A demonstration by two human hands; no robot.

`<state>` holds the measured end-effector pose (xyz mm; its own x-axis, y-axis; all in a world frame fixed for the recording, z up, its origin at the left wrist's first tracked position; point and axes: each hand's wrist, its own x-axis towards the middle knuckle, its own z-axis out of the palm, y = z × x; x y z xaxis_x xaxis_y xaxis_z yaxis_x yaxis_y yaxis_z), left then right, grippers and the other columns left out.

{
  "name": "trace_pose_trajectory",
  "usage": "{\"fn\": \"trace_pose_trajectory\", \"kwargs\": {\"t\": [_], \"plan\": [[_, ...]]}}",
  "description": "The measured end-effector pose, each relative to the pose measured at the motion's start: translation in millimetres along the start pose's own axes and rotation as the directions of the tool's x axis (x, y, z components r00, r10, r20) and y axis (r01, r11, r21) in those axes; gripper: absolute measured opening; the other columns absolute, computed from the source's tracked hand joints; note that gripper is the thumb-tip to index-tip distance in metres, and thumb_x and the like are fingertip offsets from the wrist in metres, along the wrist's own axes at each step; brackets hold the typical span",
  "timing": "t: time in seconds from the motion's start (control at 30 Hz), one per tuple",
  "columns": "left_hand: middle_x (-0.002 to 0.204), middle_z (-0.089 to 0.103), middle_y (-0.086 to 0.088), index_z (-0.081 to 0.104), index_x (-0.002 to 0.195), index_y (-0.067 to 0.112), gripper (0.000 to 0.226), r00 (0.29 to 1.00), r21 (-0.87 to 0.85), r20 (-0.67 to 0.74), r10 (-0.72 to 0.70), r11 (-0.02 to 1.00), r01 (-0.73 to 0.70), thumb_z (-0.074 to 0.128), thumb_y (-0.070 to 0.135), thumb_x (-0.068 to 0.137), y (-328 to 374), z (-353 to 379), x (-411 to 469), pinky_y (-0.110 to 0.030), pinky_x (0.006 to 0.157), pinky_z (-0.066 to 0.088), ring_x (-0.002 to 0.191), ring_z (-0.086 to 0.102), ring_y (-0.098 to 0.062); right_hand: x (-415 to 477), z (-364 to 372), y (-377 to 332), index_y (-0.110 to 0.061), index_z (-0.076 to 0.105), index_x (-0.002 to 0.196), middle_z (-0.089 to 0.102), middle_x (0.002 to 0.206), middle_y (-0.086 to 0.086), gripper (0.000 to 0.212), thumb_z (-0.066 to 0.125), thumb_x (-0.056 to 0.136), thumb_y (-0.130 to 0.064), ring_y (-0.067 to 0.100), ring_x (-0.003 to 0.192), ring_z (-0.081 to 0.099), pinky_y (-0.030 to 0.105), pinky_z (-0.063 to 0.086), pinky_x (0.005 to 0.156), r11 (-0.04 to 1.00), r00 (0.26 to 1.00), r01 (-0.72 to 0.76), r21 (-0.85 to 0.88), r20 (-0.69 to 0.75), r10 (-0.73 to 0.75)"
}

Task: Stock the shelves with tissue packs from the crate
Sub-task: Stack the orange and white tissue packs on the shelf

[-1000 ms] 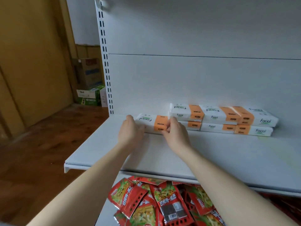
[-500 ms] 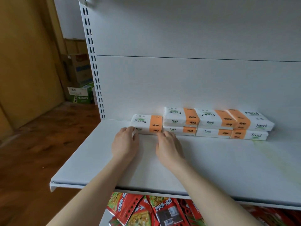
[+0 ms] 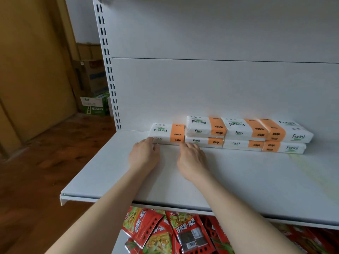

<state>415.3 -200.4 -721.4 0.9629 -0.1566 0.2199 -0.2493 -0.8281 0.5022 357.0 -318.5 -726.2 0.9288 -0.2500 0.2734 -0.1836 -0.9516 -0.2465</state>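
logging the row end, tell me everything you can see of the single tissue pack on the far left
The leftmost tissue pack is a white, film-wrapped block with an orange band at its right end and "Facial" printed on top and front. It lies flat on the white shelf, one layer high, its right end beside a two-high stack. Fingertips of the left hand touch its front left corner; those of the right hand sit at its front right corner.
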Motion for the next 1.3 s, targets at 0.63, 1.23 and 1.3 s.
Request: {"fn": "trace_pose_trajectory", "kwargs": {"t": [0.63, 1.23, 1.3], "plan": [[0.093, 0.065, 0.005, 0.066, 0.102, 0.015, 0.019, 0.942, -0.545, -0.322, -0.099, 0.833, -0.098, 0.05, 0.011, 0.092, -107, -102, -170, -0.035, 0.087, 0.053, 0.093, 0.062, -0.013, -139, 3, -161, -0.007, 0.064, 0.108, 0.066, 0.104, 0.012, 0.022, 0.05, 0.093, -0.013, 0.025, 0.095, 0.059, 0.021, 0.039, 0.072, 0.717, 0.925, 0.371, 0.59, -0.169, -0.339], [0.114, 0.056, -0.012, 0.049, 0.121, 0.001, 0.033, 0.685, -0.186, -0.016, -0.729, 0.675, 0.714, 0.048, 0.019, 0.093, -415, -106, -346, -0.029, 0.068, 0.038, 0.082, 0.045, -0.016, -292, 209, -341, -0.01, 0.046, 0.081, 0.052, 0.092, 0.014, 0.013, 0.038, 0.092, -0.007, 0.03, 0.098, 0.057, 0.034, 0.043, 0.075, 0.855, 0.572, -0.229, 0.465, 0.775, -0.269], [0.109, 0.055, -0.01, 0.048, 0.119, 0.003, 0.033, 0.656, -0.167, 0.03, -0.754, 0.643, 0.747, 0.049, 0.023, 0.093, -430, -99, -341, -0.032, 0.071, 0.042, 0.088, 0.049, -0.019, -297, 221, -349, -0.01, 0.045, 0.078, 0.052, 0.085, 0.011, 0.016, 0.038, 0.091, -0.006, 0.029, 0.095, 0.057, 0.032, 0.044, 0.069, 0.869, 0.536, -0.26, 0.42, 0.811, -0.232]]}}
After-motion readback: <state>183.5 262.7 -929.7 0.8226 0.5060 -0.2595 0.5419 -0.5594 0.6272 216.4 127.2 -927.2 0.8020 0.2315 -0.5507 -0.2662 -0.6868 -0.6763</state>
